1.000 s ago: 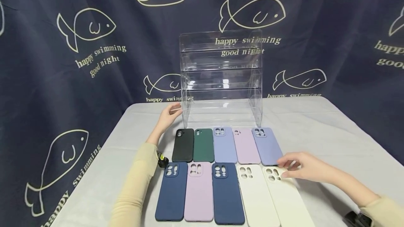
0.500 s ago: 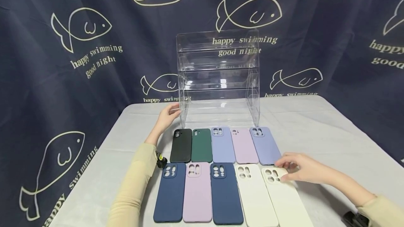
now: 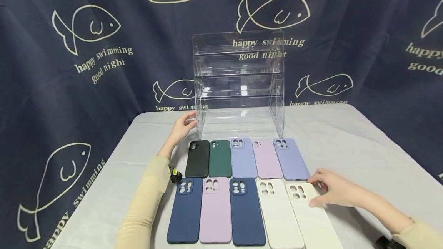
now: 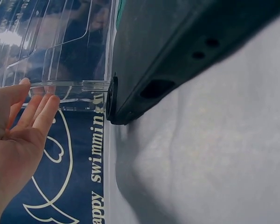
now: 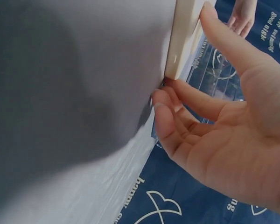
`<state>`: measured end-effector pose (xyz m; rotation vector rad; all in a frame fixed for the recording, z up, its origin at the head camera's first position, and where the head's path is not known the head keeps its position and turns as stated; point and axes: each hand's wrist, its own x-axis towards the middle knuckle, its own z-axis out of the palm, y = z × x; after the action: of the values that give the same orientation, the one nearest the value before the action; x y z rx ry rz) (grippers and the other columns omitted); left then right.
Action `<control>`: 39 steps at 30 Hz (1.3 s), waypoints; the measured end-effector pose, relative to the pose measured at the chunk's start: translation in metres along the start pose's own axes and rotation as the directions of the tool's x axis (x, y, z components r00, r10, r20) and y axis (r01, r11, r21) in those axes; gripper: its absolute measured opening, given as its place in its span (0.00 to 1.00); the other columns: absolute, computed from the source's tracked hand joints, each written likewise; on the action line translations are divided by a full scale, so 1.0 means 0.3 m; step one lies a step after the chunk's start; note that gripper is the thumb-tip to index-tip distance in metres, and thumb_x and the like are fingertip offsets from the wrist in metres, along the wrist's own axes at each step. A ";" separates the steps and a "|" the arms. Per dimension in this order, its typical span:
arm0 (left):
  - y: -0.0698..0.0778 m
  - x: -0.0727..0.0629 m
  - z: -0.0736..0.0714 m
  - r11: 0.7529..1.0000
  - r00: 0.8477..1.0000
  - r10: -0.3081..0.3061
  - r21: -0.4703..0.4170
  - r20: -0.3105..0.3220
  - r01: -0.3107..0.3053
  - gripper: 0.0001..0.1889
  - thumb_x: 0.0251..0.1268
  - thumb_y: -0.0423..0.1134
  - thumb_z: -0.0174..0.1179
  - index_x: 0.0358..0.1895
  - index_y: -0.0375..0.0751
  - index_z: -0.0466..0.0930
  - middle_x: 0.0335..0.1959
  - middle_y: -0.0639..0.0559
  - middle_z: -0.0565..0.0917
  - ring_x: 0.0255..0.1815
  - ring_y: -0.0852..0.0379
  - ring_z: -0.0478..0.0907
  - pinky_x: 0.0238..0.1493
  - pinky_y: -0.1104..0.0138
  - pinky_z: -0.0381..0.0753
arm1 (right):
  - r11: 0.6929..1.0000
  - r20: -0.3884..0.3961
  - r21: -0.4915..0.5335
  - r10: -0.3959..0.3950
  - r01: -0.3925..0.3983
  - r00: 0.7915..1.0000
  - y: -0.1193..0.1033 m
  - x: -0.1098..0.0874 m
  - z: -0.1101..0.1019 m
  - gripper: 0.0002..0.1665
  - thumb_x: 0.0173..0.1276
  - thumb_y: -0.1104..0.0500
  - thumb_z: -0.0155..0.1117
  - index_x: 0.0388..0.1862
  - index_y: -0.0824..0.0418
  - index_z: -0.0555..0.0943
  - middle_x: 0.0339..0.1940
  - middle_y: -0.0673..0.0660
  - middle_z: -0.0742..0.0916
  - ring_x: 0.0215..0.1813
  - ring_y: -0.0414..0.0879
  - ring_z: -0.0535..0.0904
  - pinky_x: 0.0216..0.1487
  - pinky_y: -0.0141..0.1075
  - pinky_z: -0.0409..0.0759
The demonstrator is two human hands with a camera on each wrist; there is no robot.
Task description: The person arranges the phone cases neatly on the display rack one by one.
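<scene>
In the head view, my left hand touches the left side of a clear tiered display rack. The left wrist view shows its thumb and nearly straight fingers at the rack's side edge. At the right, my right hand holds the top end of the rightmost cream phone case. Its thumb lies on the case's face near the camera cutouts, and the other fingers bend at the top edge. Left of it lies a white phone case; above it, a periwinkle phone case.
Phone cases lie in two rows before the rack: black, green, light blue and lilac behind; navy, lilac and navy in front. A dark fish-print curtain hangs behind the pale-covered table.
The whole head view shifts slightly left. Relative to the cases, my right hand edges a little right and down at the cream case's top. My left hand stays at the rack's side.
</scene>
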<state>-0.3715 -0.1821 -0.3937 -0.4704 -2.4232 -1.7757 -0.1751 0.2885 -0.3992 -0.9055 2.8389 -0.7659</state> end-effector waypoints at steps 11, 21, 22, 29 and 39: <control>0.002 -0.002 0.008 1.000 1.000 -0.013 -0.024 -0.010 0.012 0.23 0.66 0.28 0.53 0.64 0.27 0.64 0.61 0.30 0.70 0.58 0.36 0.73 0.55 0.65 0.81 | 0.986 0.057 0.152 0.061 -0.069 0.997 0.005 -0.002 -0.004 0.29 0.44 0.52 0.78 0.36 0.66 0.72 0.29 0.49 0.77 0.30 0.29 0.69 0.27 0.27 0.73; 0.004 -0.006 0.008 1.000 1.000 -0.014 -0.019 -0.017 0.013 0.22 0.66 0.27 0.52 0.63 0.26 0.64 0.61 0.30 0.70 0.58 0.36 0.73 0.56 0.63 0.80 | 0.864 0.138 0.458 0.164 -0.210 0.977 -0.021 0.017 -0.083 0.31 0.56 0.61 0.71 0.50 0.74 0.65 0.38 0.59 0.73 0.31 0.37 0.81 0.27 0.38 0.86; 0.005 -0.006 0.009 1.000 1.000 -0.013 -0.015 -0.016 0.013 0.22 0.66 0.27 0.52 0.63 0.26 0.64 0.61 0.30 0.70 0.58 0.36 0.73 0.56 0.63 0.80 | 0.859 0.132 0.460 0.181 -0.222 0.975 -0.023 0.020 -0.091 0.32 0.56 0.61 0.70 0.52 0.75 0.65 0.39 0.60 0.73 0.32 0.37 0.81 0.28 0.38 0.86; 0.002 -0.003 0.016 0.999 1.000 -0.012 0.036 -0.013 0.013 0.22 0.67 0.29 0.53 0.63 0.27 0.64 0.61 0.31 0.70 0.57 0.37 0.74 0.55 0.64 0.81 | 0.877 0.034 0.427 0.229 -0.222 0.973 -0.027 0.033 -0.125 0.33 0.60 0.62 0.67 0.58 0.78 0.65 0.40 0.61 0.77 0.33 0.35 0.81 0.30 0.37 0.86; 0.000 -0.002 0.010 0.992 0.999 0.045 0.122 -0.025 -0.041 0.21 0.66 0.28 0.53 0.62 0.28 0.66 0.59 0.31 0.72 0.55 0.37 0.76 0.54 0.58 0.82 | 0.923 -0.244 0.381 0.162 -0.059 0.956 -0.027 0.078 -0.171 0.27 0.61 0.68 0.64 0.59 0.72 0.68 0.37 0.45 0.80 0.33 0.34 0.82 0.30 0.35 0.86</control>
<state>-0.3705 -0.1792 -0.3948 -0.4784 -2.4646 -1.5959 -0.2006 0.2923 -0.3485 -0.6157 2.7776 -1.4476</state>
